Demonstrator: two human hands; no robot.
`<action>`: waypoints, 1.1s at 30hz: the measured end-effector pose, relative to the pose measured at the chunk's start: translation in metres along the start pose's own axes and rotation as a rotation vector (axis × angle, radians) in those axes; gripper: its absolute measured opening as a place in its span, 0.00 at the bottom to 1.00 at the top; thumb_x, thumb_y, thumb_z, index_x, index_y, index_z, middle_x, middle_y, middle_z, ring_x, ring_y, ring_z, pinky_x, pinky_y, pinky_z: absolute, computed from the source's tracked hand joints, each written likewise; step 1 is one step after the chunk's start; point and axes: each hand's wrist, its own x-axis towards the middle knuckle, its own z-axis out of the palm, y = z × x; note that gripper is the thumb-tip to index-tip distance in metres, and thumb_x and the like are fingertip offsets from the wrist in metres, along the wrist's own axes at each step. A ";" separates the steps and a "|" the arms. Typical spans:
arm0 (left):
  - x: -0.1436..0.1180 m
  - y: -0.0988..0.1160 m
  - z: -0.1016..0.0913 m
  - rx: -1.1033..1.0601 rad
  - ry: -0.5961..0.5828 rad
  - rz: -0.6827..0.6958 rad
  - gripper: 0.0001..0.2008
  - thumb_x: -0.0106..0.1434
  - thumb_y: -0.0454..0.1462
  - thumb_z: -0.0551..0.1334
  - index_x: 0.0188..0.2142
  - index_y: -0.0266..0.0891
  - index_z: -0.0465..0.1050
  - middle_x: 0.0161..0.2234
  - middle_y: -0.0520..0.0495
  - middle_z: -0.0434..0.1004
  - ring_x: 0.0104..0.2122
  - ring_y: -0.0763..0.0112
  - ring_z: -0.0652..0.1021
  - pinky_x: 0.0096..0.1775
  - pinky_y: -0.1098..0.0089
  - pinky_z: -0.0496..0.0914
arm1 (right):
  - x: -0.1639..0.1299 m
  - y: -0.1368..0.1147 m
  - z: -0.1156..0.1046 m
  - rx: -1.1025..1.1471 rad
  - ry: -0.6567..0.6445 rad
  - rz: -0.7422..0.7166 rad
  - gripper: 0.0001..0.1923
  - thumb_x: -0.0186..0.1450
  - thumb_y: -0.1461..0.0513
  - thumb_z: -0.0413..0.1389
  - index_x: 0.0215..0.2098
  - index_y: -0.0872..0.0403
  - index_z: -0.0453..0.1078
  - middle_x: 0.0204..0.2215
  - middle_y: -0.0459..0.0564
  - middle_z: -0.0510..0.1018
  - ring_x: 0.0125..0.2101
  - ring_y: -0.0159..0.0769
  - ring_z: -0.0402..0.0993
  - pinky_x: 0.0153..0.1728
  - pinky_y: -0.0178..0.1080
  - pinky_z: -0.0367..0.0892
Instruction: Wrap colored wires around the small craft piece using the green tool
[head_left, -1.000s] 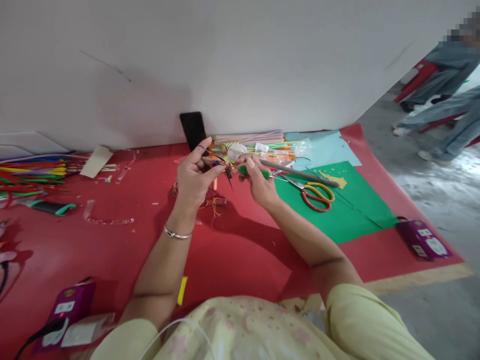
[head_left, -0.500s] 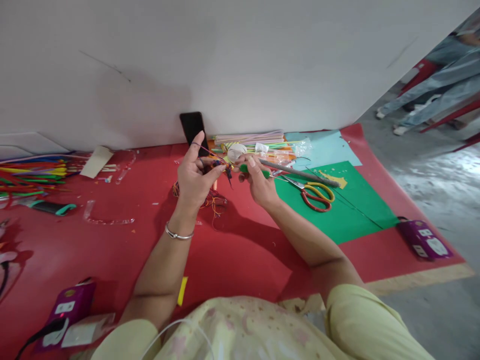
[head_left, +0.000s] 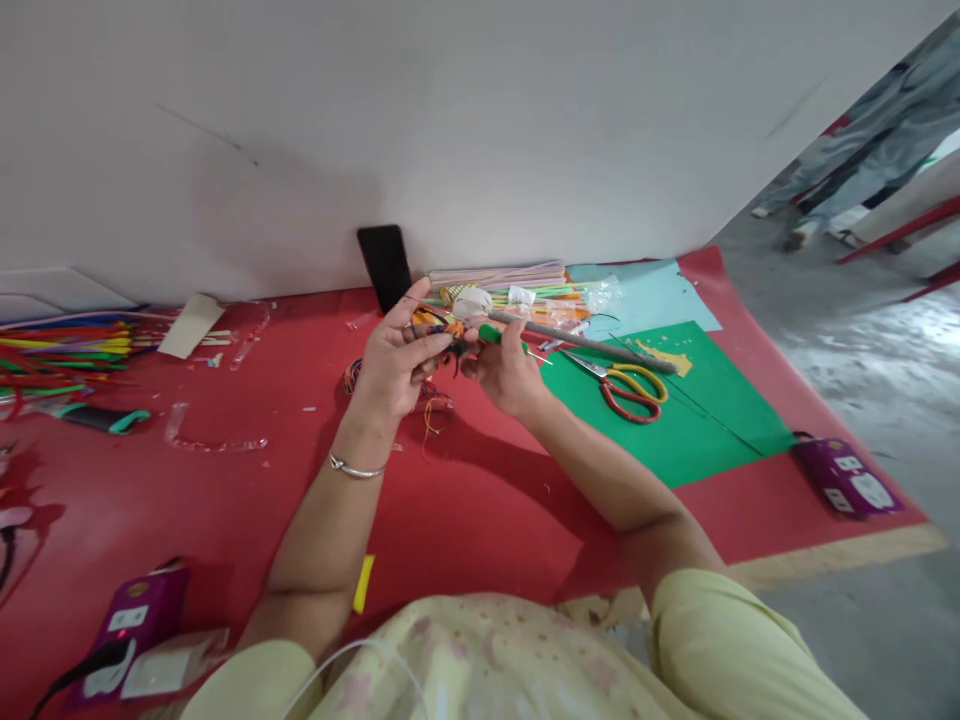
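Multicoloured thread knot [head_left: 442, 330], a small tangle of orange, blue and dark strands, is being held up between the two hands above the far middle of the red floor mat [head_left: 480, 520], just in front of the black phone [head_left: 385, 265] leaning on the wall. The left hand [head_left: 394, 365] is pinching the knot between thumb and fingertips, its grip narrow and closed on the strands. The right hand [head_left: 506, 370] is holding a green-handled thin hook tool [head_left: 501, 340], grip closed round the handle, with the tip pointing in at the knot. Loose coloured threads [head_left: 429, 400] are trailing down onto the mat below.

To do this well, I judge the left pinch should be keeping the strands taut and still while the tip is working in short, light strokes, so no loop is slipping off.

Red-and-yellow scissors [head_left: 626, 385] are lying on the green paper sheet [head_left: 675, 410] toward the mat's right edge.
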 end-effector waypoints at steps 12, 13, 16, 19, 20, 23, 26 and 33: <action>-0.007 0.009 0.000 0.089 -0.082 -0.076 0.42 0.47 0.30 0.79 0.63 0.46 0.84 0.23 0.59 0.75 0.19 0.79 0.68 0.22 0.75 0.60 | 0.015 -0.027 -0.037 -0.107 -0.252 -0.070 0.28 0.60 0.37 0.71 0.34 0.53 0.82 0.31 0.49 0.79 0.29 0.34 0.73 0.27 0.35 0.71; -0.007 0.009 -0.001 0.112 -0.077 -0.054 0.41 0.47 0.30 0.79 0.64 0.46 0.84 0.23 0.59 0.74 0.20 0.79 0.68 0.23 0.75 0.61 | 0.016 -0.029 -0.040 -0.143 -0.265 -0.094 0.28 0.61 0.38 0.70 0.33 0.54 0.82 0.32 0.50 0.80 0.29 0.34 0.75 0.27 0.36 0.71; -0.009 0.007 -0.001 0.199 -0.066 0.015 0.42 0.49 0.30 0.79 0.65 0.44 0.83 0.25 0.57 0.76 0.22 0.77 0.71 0.26 0.74 0.65 | 0.015 -0.035 -0.046 -0.247 -0.285 -0.180 0.27 0.66 0.39 0.68 0.33 0.55 0.85 0.34 0.54 0.85 0.30 0.36 0.79 0.29 0.37 0.74; -0.009 0.006 -0.002 0.294 -0.065 0.083 0.42 0.50 0.30 0.78 0.67 0.42 0.82 0.28 0.55 0.79 0.25 0.75 0.74 0.29 0.73 0.69 | 0.012 -0.045 -0.047 -0.363 -0.283 -0.264 0.28 0.70 0.39 0.66 0.34 0.54 0.87 0.35 0.55 0.88 0.31 0.37 0.82 0.30 0.37 0.76; -0.009 0.005 -0.002 0.333 -0.062 0.107 0.42 0.51 0.31 0.78 0.67 0.41 0.81 0.28 0.55 0.79 0.25 0.75 0.74 0.30 0.73 0.68 | 0.010 -0.047 -0.047 -0.402 -0.288 -0.297 0.28 0.71 0.39 0.65 0.35 0.54 0.88 0.34 0.54 0.88 0.31 0.37 0.82 0.31 0.37 0.76; -0.008 0.003 -0.001 0.446 -0.022 0.187 0.39 0.53 0.30 0.75 0.66 0.40 0.81 0.25 0.57 0.77 0.23 0.77 0.70 0.27 0.75 0.64 | 0.006 -0.053 -0.044 -0.504 -0.297 -0.416 0.26 0.75 0.41 0.63 0.36 0.53 0.88 0.34 0.53 0.88 0.33 0.37 0.83 0.32 0.37 0.77; -0.008 0.001 0.000 0.508 0.033 0.233 0.37 0.54 0.31 0.74 0.66 0.39 0.82 0.24 0.57 0.77 0.21 0.77 0.67 0.26 0.75 0.62 | 0.002 -0.054 -0.040 -0.609 -0.262 -0.588 0.24 0.80 0.46 0.59 0.36 0.52 0.86 0.37 0.54 0.89 0.37 0.39 0.85 0.37 0.39 0.80; -0.008 -0.001 0.005 0.469 0.174 0.263 0.40 0.56 0.31 0.76 0.69 0.40 0.78 0.27 0.55 0.80 0.24 0.76 0.72 0.29 0.75 0.67 | -0.004 -0.036 -0.030 -1.119 -0.188 -1.086 0.15 0.82 0.57 0.55 0.45 0.52 0.84 0.46 0.56 0.89 0.45 0.42 0.87 0.50 0.45 0.81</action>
